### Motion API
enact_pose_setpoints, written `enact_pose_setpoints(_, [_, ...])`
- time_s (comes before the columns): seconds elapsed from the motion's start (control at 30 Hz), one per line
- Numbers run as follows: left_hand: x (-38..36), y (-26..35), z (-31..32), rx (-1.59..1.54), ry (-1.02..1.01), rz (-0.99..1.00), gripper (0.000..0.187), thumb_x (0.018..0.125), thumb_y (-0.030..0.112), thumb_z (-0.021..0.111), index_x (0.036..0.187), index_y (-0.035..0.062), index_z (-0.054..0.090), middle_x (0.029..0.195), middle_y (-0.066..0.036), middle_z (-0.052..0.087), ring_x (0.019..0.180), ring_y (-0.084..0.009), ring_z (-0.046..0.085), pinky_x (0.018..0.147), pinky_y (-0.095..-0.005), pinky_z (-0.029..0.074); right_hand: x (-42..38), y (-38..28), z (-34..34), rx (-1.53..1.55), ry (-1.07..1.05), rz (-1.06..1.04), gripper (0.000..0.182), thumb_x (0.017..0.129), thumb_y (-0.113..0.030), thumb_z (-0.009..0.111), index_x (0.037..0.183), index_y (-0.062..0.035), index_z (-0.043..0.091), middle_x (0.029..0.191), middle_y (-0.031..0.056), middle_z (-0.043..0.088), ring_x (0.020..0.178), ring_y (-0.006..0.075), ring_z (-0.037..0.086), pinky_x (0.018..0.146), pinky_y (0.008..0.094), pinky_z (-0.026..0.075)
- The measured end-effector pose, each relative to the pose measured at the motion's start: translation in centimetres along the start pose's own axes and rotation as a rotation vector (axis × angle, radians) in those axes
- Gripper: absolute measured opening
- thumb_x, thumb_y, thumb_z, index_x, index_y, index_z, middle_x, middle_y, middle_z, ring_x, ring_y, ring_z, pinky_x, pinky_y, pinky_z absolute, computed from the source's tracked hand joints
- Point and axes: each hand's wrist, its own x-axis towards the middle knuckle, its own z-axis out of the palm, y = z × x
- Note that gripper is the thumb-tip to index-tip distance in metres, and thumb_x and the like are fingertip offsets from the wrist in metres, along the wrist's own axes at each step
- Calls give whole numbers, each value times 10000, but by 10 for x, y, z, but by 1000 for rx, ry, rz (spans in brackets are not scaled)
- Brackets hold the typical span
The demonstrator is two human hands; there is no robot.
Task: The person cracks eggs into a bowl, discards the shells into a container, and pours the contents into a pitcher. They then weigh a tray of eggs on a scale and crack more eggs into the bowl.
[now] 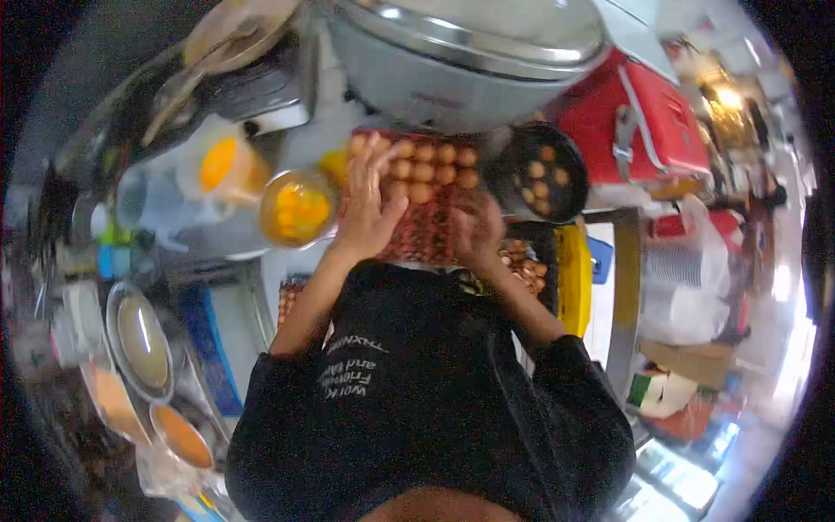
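Observation:
A red egg tray point(422, 235) lies in front of me, with several brown eggs point(424, 153) in its far rows. My left hand point(370, 204) is over the tray's left side, fingers stretched out and pointing away from me, near the eggs. My right hand point(477, 228) is at the tray's right side, blurred by motion, and what its fingers do is unclear. Left of the tray stands a bowl point(297, 209) with cracked eggs and yolks. On the right, a dark round pan point(570, 157) has several brown eggs in it.
A large metal cooker point(444, 87) stands behind the tray, beside a red cooler box point(648, 113). Eggshells point(524, 268) lie in a dark container near a yellow edge point(572, 278). Plastic jugs point(228, 165) stand left. Bowls with liquid point(143, 344) are at the lower left.

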Motion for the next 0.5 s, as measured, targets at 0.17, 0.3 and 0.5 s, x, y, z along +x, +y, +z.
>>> enact_pose_setpoints(0.17, [34,24,90,19,-609,-54,445,918,389,509,1244,87,524,1237,-178,536,1195,-358,493,976,-455,413,-161,80,-146,-553,-425,512,609,879,-190,649,1363,14,341,1096,228,541,964,423,561,858,481,466])
enact_pose_setpoints(0.3, [65,-18,222,15,-573,113,380,854,278,622,1174,84,555,1243,-171,557,1181,-341,512,966,-453,430,-303,73,-198,-613,-562,960,882,826,-398,667,1446,-13,174,1142,287,546,1016,447,562,875,491,470])
enact_pose_setpoints(0.5, [144,7,286,768,-889,-492,342,770,350,672,952,64,711,972,-104,694,909,-268,678,789,-380,559,-353,54,-210,-420,-668,1458,944,791,-578,649,1445,-23,256,1159,297,588,1039,443,584,846,484,490])
